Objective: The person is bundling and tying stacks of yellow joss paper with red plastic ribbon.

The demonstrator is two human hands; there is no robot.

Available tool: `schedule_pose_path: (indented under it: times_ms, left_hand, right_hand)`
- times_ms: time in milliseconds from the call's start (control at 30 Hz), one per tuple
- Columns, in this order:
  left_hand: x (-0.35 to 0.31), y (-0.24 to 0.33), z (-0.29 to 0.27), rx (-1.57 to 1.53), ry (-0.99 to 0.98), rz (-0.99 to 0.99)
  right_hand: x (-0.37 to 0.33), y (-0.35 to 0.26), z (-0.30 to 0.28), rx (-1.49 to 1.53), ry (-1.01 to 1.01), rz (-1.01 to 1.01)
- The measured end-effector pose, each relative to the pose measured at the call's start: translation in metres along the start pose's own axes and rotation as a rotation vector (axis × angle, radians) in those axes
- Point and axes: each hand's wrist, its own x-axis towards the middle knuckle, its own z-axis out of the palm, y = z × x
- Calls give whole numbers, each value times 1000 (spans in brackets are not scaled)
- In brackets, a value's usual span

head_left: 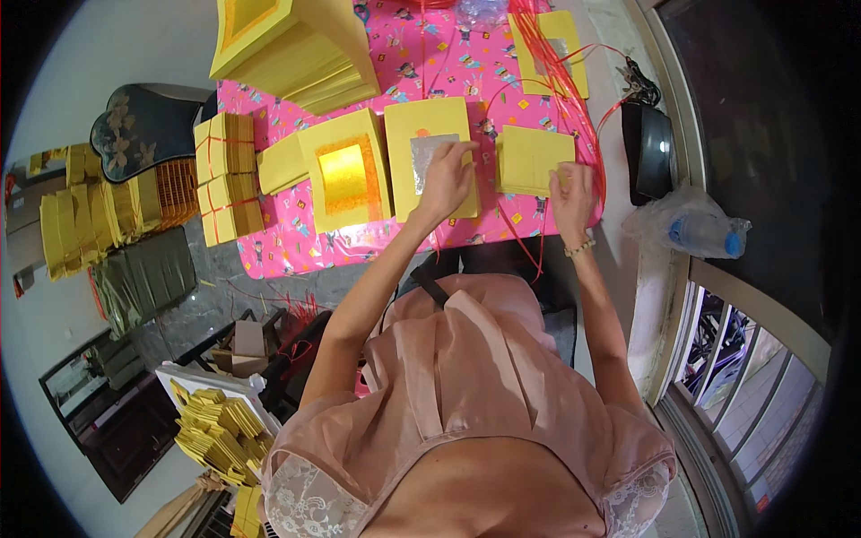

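Observation:
On the pink patterned tablecloth (448,72) lies a stack of yellow joss paper (404,117) with a silver foil square (423,160) on top. My left hand (447,182) rests over that foil, fingers parted and slightly bent, holding nothing that shows. To its right sits a smaller stack of plain yellow paper (529,152). My right hand (572,199) has its fingers curled together at this stack's near right corner, seemingly pinching the paper edge. Left of the silver-topped stack is another stack with a gold foil square (343,173) bordered in orange.
A tall yellow paper stack (305,67) stands at the far left; bundles tied with red string (224,170) sit below it. Red plastic strings (560,81) hang over the table's right side. A plastic bottle in a bag (700,231) lies on the ledge by the window.

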Motion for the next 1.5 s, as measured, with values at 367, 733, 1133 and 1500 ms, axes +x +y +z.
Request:
schedule_pose_path:
  times_ms: [367,733,1133,1500]
  left_hand:
    - [-108,-33,-50,305,37,-6]
    - [-107,-46,-46,349,12,28]
    - [-105,-51,-54,247,-5,-3]
    - [-102,-54,-60,245,-27,-25]
  right_hand:
    - [-34,-62,56,37,-638,-729]
    - [-22,-61,63,131,-713,-809]
    - [-4,-69,67,291,-872,-388]
    - [1,-65,76,326,-959,-217]
